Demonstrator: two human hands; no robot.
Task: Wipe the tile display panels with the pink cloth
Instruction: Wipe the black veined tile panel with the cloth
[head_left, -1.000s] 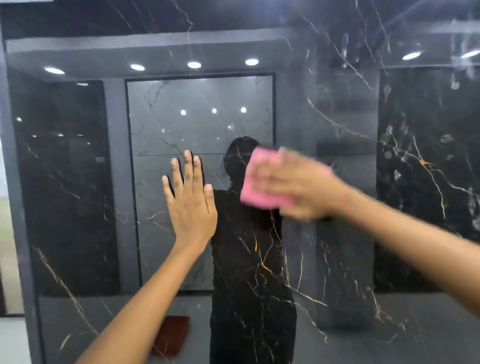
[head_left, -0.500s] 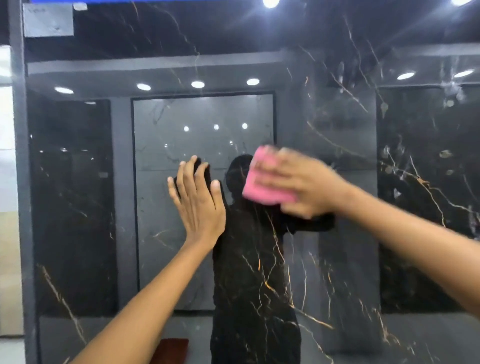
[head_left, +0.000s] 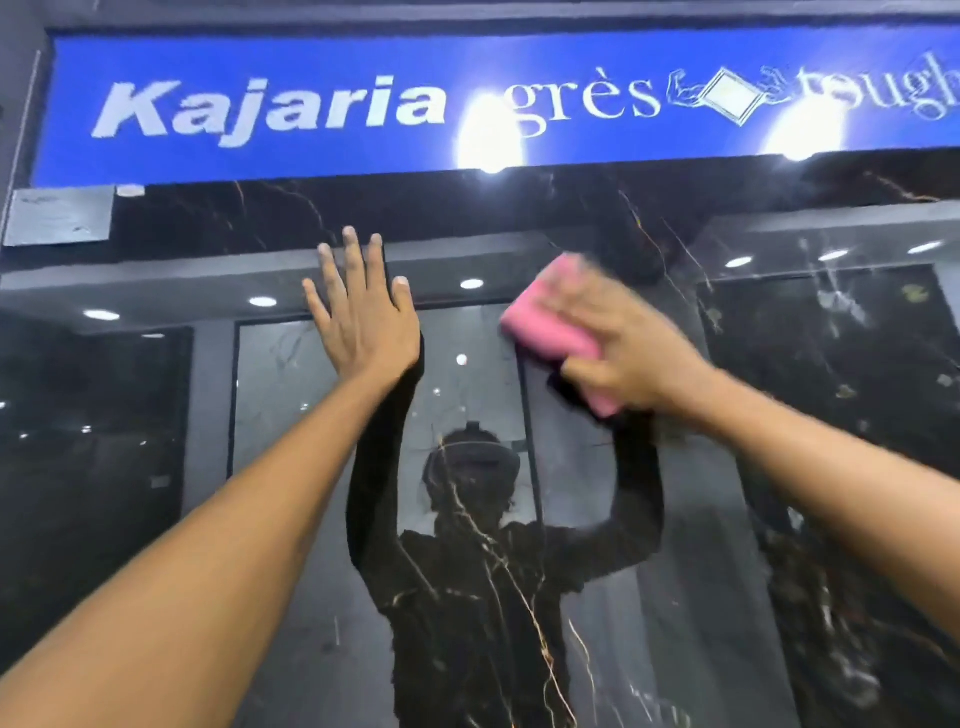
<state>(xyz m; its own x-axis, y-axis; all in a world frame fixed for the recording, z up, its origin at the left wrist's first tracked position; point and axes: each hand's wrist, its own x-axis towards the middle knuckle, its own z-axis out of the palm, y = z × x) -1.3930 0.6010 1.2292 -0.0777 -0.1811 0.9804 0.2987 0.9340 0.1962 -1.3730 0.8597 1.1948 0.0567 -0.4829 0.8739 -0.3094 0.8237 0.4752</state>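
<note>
Wiping is under way in the head view: the right hand (head_left: 631, 358) is gripping the folded pink cloth (head_left: 553, 332) and pressing it against the upper part of the glossy black marble tile panel (head_left: 519, 597), just below the blue brand sign (head_left: 363, 104). The left hand (head_left: 363, 322) is resting flat on the panel, fingers spread and straight, bracing. One cloth, two hands and one sign are showing. Next, I judge, the cloth needs sweeping across the strip beneath the sign.
</note>
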